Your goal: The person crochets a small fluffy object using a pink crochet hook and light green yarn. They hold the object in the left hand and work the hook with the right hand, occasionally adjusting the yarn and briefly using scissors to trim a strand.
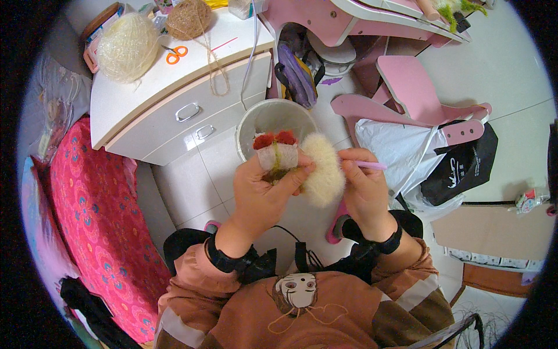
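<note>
My left hand point(263, 194) grips a fuzzy knitted or crocheted piece; its pale band point(277, 159) has green strands down the middle. Two red tufts point(285, 138) stand at the band's far edge. A fluffy cream section point(321, 179) lies to the right, between my two hands, with my left thumb at its edge. In my right hand point(364, 185) is a lilac stick-like tool point(370, 165), perhaps a crochet hook. Its tip is hidden by my fingers and the fluff. Both hands are above the floor, close to a pale bin.
The bin point(282, 114) stands just beyond my hands. On the white cabinet point(130, 104) are a cream yarn ball point(127, 47), a brown yarn ball point(188, 19) and orange-handled scissors point(176, 55). A pink chair point(405, 87) with bags is at right, a red patterned cushion point(100, 227) at left.
</note>
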`<action>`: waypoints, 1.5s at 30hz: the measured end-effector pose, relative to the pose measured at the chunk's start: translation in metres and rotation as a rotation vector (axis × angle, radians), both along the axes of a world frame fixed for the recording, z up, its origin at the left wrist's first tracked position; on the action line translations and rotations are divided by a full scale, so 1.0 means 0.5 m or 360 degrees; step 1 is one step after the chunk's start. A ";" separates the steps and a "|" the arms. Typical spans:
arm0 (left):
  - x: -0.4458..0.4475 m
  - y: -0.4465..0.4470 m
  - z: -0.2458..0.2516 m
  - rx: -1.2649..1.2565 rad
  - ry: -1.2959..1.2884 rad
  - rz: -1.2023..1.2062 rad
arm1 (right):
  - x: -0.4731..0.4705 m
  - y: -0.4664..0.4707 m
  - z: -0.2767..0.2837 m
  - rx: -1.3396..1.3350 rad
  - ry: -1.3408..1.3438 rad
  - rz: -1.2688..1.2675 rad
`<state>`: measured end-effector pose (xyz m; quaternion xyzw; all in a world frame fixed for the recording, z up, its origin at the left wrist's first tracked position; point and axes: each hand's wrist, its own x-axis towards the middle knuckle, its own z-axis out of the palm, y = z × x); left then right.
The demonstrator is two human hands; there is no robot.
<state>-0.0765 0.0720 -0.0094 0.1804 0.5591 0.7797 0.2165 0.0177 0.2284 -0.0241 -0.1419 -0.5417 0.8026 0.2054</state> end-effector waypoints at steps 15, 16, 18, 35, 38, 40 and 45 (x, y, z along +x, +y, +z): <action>-0.013 -0.001 -0.003 0.0388 -0.0465 -0.0067 | 0.000 0.016 0.002 -0.0206 0.0134 0.0115; -0.013 -0.002 -0.003 0.0402 -0.0454 -0.0072 | 0.001 0.020 0.002 -0.0197 0.0095 0.0098; -0.013 -0.002 -0.002 0.0400 -0.0468 -0.0064 | 0.002 0.025 0.003 -0.0221 0.0105 0.0100; -0.019 -0.014 0.003 0.0465 -0.0656 -0.0240 | 0.001 0.036 -0.005 -0.0264 0.0166 0.0210; -0.021 -0.016 0.002 0.0463 -0.0662 -0.0258 | -0.001 0.041 -0.001 -0.0202 0.0189 0.0210; -0.021 -0.016 0.001 0.0489 -0.0639 -0.0252 | -0.004 0.043 0.001 -0.0178 0.0208 0.0199; -0.025 -0.016 -0.003 0.0479 -0.0594 -0.0198 | -0.007 0.050 0.013 -0.0020 0.0272 0.0179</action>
